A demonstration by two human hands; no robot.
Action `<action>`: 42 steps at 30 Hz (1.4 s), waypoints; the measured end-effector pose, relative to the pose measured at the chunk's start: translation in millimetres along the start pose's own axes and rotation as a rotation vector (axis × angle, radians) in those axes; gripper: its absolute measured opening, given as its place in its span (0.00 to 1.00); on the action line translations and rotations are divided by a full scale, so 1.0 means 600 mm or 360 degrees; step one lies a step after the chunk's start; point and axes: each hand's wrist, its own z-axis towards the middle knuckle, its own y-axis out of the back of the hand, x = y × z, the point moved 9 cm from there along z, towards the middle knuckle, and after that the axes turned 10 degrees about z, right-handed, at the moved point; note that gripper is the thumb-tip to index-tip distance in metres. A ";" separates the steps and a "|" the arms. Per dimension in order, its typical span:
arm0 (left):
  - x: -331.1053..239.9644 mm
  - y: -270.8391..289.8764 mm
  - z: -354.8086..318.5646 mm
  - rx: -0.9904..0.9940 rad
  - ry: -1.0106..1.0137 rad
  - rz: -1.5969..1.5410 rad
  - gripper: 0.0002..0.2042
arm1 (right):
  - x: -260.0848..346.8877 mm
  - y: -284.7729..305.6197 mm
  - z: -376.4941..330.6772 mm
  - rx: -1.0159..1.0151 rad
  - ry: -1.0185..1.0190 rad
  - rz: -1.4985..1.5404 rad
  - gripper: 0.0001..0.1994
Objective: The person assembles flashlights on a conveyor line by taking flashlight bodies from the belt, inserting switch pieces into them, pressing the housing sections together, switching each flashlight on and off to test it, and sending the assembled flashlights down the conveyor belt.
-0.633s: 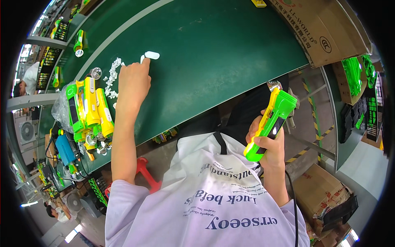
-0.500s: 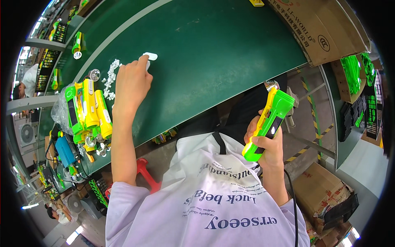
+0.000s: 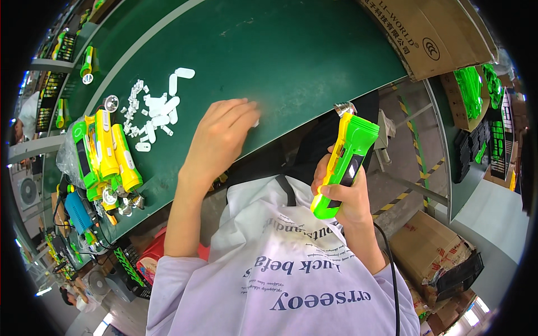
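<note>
My right hand is wrapped round a green and yellow flashlight, held upright beside the table's edge. A shiny silver reflector sticks out at its head, seemingly loose from the body. Over the green table my left hand has its fingers drawn together, blurred at the tips. A bit of a small white plastic piece shows at those fingertips; most of it is hidden. Left of this hand lie flat white oblong pieces and a scatter of tiny white parts.
Several yellow and green flashlights lie at the table's left beside a clear plastic bag. Another flashlight lies farther off. Cardboard boxes stand at the far right and on the floor. A blue tool-like object sits lower left.
My left hand has come away from the white pieces, moving right and toward me, uncovering the oblong ones. My right hand still grips the flashlight, shifted slightly left in view.
</note>
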 end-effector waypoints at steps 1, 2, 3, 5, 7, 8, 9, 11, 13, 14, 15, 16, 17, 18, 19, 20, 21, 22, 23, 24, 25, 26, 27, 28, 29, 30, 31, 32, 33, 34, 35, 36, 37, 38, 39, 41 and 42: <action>-0.014 -0.004 -0.004 0.0032 -0.0257 0.0174 0.15 | 0.000 0.003 0.000 -0.0012 0.0003 -0.0021 0.35; -0.010 -0.006 -0.007 0.0101 -0.0261 0.0235 0.14 | -0.001 0.007 0.001 -0.0011 0.0001 -0.0017 0.35; -0.007 -0.004 -0.010 0.0105 -0.0261 0.0238 0.14 | 0.000 0.012 0.002 -0.0020 0.0020 -0.0018 0.35; 0.010 0.007 -0.012 0.0041 -0.0138 0.0156 0.13 | 0.002 0.017 0.003 -0.0028 0.0038 -0.0013 0.35; 0.032 0.010 -0.017 0.0057 0.0203 0.0068 0.12 | 0.005 0.017 0.003 -0.0049 0.0044 -0.0034 0.35; 0.057 0.005 -0.026 0.0068 0.0547 -0.0025 0.12 | 0.005 0.017 0.003 -0.0052 0.0044 -0.0033 0.35; 0.050 0.004 -0.019 0.0069 0.0547 -0.0027 0.12 | 0.001 0.015 0.003 -0.0046 0.0025 -0.0027 0.35; 0.032 -0.016 -0.003 0.0312 0.0483 -0.0005 0.13 | -0.004 0.011 0.003 -0.0037 -0.0001 -0.0025 0.34; 0.016 -0.024 0.009 0.0361 0.0285 0.0117 0.15 | -0.007 0.005 0.003 -0.0008 -0.0025 -0.0023 0.34; 0.007 -0.029 0.012 0.0424 0.0214 0.0062 0.14 | -0.008 0.005 0.002 -0.0008 -0.0028 -0.0025 0.34; -0.001 -0.033 0.014 0.0487 0.0142 0.0006 0.14 | -0.008 0.005 0.003 0.0001 -0.0011 -0.0055 0.34; 0.001 -0.030 0.017 0.0487 0.0145 0.0005 0.14 | -0.007 0.004 0.003 0.0010 0.0006 -0.0084 0.34; -0.002 -0.035 0.019 0.0545 0.0091 0.0044 0.14 | -0.006 0.005 0.002 0.0006 0.0006 -0.0088 0.34; -0.005 -0.041 0.021 0.0602 0.0037 0.0084 0.14 | -0.006 0.006 0.002 -0.0011 -0.0010 -0.0082 0.34; -0.006 -0.041 0.024 0.0600 0.0036 0.0080 0.14 | -0.007 0.009 0.001 -0.0027 -0.0026 -0.0075 0.34; -0.007 -0.044 0.026 0.0651 0.0003 0.0097 0.13 | -0.006 0.010 0.001 -0.0028 -0.0023 -0.0076 0.34; -0.008 -0.049 0.028 0.0701 -0.0031 0.0114 0.13 | -0.005 0.011 0.000 -0.0022 -0.0010 -0.0082 0.34; -0.006 -0.050 0.030 0.0699 -0.0034 0.0113 0.13 | -0.004 0.012 0.000 -0.0016 0.0002 -0.0089 0.34; -0.009 -0.053 0.032 0.0715 -0.0086 0.0097 0.12 | -0.004 0.014 -0.001 -0.0017 0.0006 -0.0087 0.34; -0.013 -0.055 0.032 0.0731 -0.0138 0.0081 0.12 | -0.005 0.014 -0.001 -0.0002 -0.0003 -0.0034 0.34; -0.012 -0.054 0.033 0.0730 -0.0141 0.0080 0.12 | -0.005 0.013 -0.002 0.0013 -0.0012 0.0018 0.34; -0.011 -0.052 0.036 0.0701 -0.0125 0.0070 0.12 | -0.004 0.014 -0.003 0.0004 -0.0004 0.0018 0.34; -0.008 -0.051 0.038 0.0672 -0.0109 0.0058 0.12 | -0.004 0.013 -0.003 0.0007 -0.0014 0.0047 0.34; -0.006 -0.054 0.038 0.0672 -0.0116 0.0050 0.12 | -0.006 0.012 -0.003 0.0010 -0.0024 0.0075 0.34; -0.002 -0.049 0.039 0.0595 -0.0126 0.0035 0.13 | -0.006 0.012 -0.004 0.0001 -0.0019 0.0074 0.34; -0.001 -0.044 0.041 0.0518 -0.0133 0.0019 0.13 | -0.007 0.008 -0.003 0.0027 -0.0021 0.0081 0.34; -0.001 -0.045 0.040 0.0519 -0.0137 0.0008 0.13 | -0.008 0.005 -0.004 0.0051 -0.0025 0.0087 0.34; 0.012 -0.045 0.040 0.0510 0.0061 -0.0331 0.15 | -0.008 0.005 -0.003 0.0058 -0.0021 0.0067 0.34; 0.024 -0.050 0.038 0.0497 0.0262 -0.0671 0.17 | -0.008 0.007 -0.003 0.0048 -0.0019 0.0063 0.34; 0.022 -0.052 0.036 0.0457 0.0279 -0.0864 0.19 | -0.009 0.007 -0.003 0.0042 -0.0022 0.0045 0.34; 0.008 -0.054 0.030 0.0460 0.0279 -0.0867 0.19 | -0.009 0.006 -0.001 0.0043 -0.0026 0.0032 0.34; -0.013 -0.057 0.019 0.0411 0.0399 -0.1385 0.19 | -0.010 0.005 -0.001 0.0037 -0.0030 0.0029 0.34; -0.035 -0.061 0.011 0.0352 0.0518 -0.1902 0.19 | -0.010 0.005 0.000 0.0022 -0.0025 0.0010 0.34; -0.059 -0.064 0.003 0.0386 0.0558 -0.2039 0.19 | -0.011 0.004 0.000 0.0013 -0.0027 -0.0012 0.33; -0.080 -0.072 -0.003 0.0423 0.0594 -0.2177 0.19 | -0.011 0.004 0.000 0.0011 -0.0032 -0.0014 0.33; -0.102 -0.079 -0.006 0.0388 0.0640 -0.2275 0.20 | -0.011 0.006 -0.001 -0.0019 -0.0049 -0.0176 0.30; -0.108 -0.080 -0.006 0.0371 0.0628 -0.2279 0.20 | -0.011 0.006 -0.001 -0.0018 -0.0051 -0.0173 0.30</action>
